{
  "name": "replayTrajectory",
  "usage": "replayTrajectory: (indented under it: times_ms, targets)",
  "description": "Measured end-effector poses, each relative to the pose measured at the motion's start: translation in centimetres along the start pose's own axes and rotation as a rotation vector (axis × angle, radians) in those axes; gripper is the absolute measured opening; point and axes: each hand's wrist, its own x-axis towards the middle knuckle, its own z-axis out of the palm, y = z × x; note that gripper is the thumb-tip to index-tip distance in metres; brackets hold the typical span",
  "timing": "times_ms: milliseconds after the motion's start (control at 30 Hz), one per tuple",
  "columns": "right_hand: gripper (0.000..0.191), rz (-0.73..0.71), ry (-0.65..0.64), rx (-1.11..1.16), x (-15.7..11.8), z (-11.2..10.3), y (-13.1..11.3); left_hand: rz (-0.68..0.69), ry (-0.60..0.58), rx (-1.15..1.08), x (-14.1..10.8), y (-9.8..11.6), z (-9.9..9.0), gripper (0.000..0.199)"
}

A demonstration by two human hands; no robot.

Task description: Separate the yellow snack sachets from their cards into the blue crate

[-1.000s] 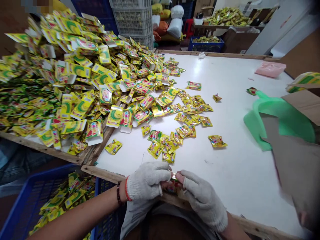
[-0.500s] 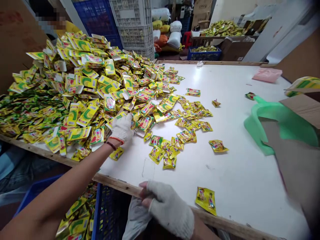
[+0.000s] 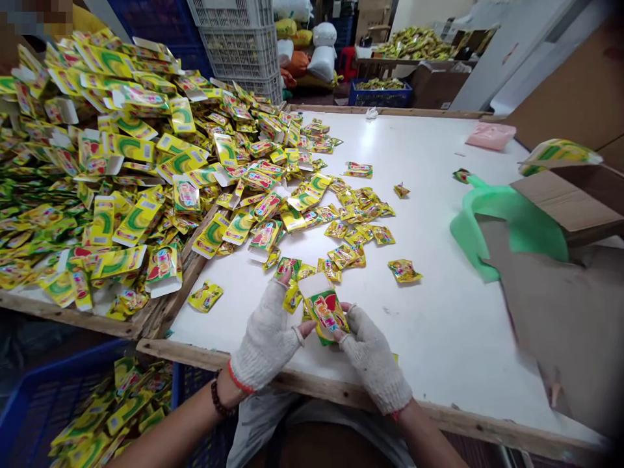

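Observation:
My right hand (image 3: 374, 356), in a white fingerless glove, grips a small yellow, red and green candy box (image 3: 325, 311) near the table's front edge. The box's white top flap stands up. To its left is my gloved left hand (image 3: 267, 333), fingers spread and thumb close to the box's side; whether it touches I cannot tell. The left fingertips overlap a green candy packet (image 3: 288, 265) in the view. Small yellow candy packets (image 3: 344, 255) lie scattered just beyond both hands. A large heap of candy boxes and packets (image 3: 141, 149) covers the table's left side.
On the right stand a green plastic scoop (image 3: 470, 227) and a cardboard box (image 3: 560, 312). A pink packet (image 3: 490, 136) lies farther back. Below the table, at left, a blue crate (image 3: 29, 403) holds filled boxes. A wooden strip (image 3: 188, 279) divides the tabletops; grey crates (image 3: 238, 52) are stacked behind.
My left hand has come back from the heap toward me. My right hand has lifted from the table edge and now holds a candy box. The view has shifted to the right.

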Motion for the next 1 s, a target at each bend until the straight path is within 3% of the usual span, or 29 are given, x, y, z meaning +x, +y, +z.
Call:
replayTrajectory:
  times_ms: [100,200,267,333,400,533,633,700,767,867,1000]
  targets:
    - [0.038,0.036,-0.039,0.070,-1.1,0.2,0.9,-0.353,-0.060,-0.543,-0.9,-0.4,1.4,0.054]
    - [0.045,0.077,-0.005,0.083,-1.5,-0.1,1.1,-0.477,-0.061,-0.761,-1.4,0.0,2.1,0.051]
    - [0.047,0.086,0.041,0.083,-1.3,-0.6,0.9,-0.496,-0.140,-0.777,-1.4,0.1,2.0,0.050]
    - [0.043,0.100,0.002,0.057,-1.0,-1.0,0.6,-0.464,-0.254,-0.694,-1.5,0.0,1.7,0.046]
    - [0.036,0.113,-0.104,0.017,-0.8,-1.4,0.2,-0.388,-0.289,-0.503,-1.6,-0.2,1.5,0.046]
    - [0.016,0.052,-0.317,-0.369,-0.2,-2.7,-0.9,-0.224,-0.303,-0.147,-1.2,-0.9,0.7,0.043]
    - [0.018,-0.124,-0.294,-0.656,2.1,-4.2,-1.7,-0.066,-0.469,-0.052,-0.1,-0.9,0.0,0.048]
    - [0.027,-0.250,-0.228,-0.784,4.9,-4.7,-2.4,0.034,-0.581,0.005,0.6,-0.3,-0.1,0.053]
    - [0.033,-0.317,-0.242,-0.910,8.1,-4.4,-3.1,0.125,-0.628,0.080,1.3,0.6,0.1,0.049]
    - [0.043,-0.350,-0.305,-0.984,12.2,-3.0,-3.7,0.202,-0.581,0.227,2.5,1.5,0.2,0.029]
    - [0.056,-0.271,-0.305,-1.031,14.4,-1.9,-3.0,0.081,-0.429,0.427,5.8,-0.3,-1.1,0.030]
